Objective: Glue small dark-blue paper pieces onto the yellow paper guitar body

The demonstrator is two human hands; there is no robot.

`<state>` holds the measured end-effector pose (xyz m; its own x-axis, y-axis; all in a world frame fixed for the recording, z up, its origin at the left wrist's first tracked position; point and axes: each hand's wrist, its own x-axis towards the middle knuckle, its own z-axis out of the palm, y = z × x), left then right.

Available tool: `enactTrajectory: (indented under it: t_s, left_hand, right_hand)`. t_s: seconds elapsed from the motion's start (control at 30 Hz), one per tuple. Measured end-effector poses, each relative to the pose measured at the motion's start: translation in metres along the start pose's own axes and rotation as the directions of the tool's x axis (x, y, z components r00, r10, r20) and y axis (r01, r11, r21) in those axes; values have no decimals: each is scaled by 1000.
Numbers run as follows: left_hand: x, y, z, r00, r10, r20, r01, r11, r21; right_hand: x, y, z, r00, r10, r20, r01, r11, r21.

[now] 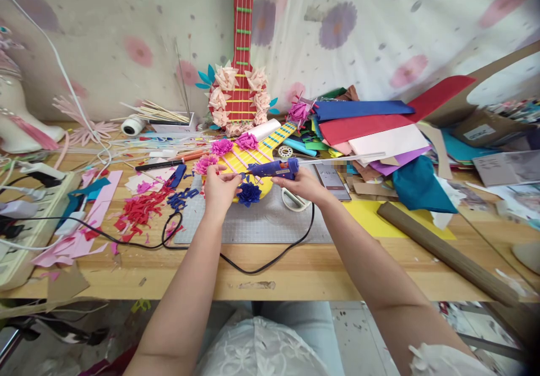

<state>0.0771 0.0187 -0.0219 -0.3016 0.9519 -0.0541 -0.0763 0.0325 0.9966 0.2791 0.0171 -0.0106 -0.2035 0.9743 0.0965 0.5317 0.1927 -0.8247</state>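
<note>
My right hand (306, 184) is closed around a blue hot glue gun (272, 169), whose tip points left. A clear glue stick (346, 158) sticks out of its back end. My left hand (220, 187) pinches a small dark blue paper piece (243, 178) close to the nozzle. Below both hands lies a yellow paper guitar (230, 161) with pink strings. Pink and magenta paper flowers (221, 147) edge its left side, and a dark blue paper flower (248, 194) sits at its lower end. My left hand hides part of the guitar's body.
A grey cutting mat (270, 227) lies beneath, with white-handled scissors (295, 200) and the gun's black cord (253, 272). Red paper scraps (141, 213) are at left near a power strip (42, 218). Behind stands a red guitar (241, 100). Coloured paper (363, 128), a phone (332, 182) and a brown roll (442, 252) fill the right.
</note>
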Motion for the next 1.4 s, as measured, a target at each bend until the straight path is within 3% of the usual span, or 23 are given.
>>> enactTrajectory:
  t_s: [0.6, 1.4]
  left_hand:
    - [-1, 1, -3, 999, -48, 11, 49, 998, -33]
    - [-5, 13, 0, 994, -109, -9, 108, 991, -82]
  right_hand:
    - [2, -3, -1, 996, -83, 39, 79, 993, 90]
    - [-2, 2, -4, 996, -64, 68, 59, 996, 64]
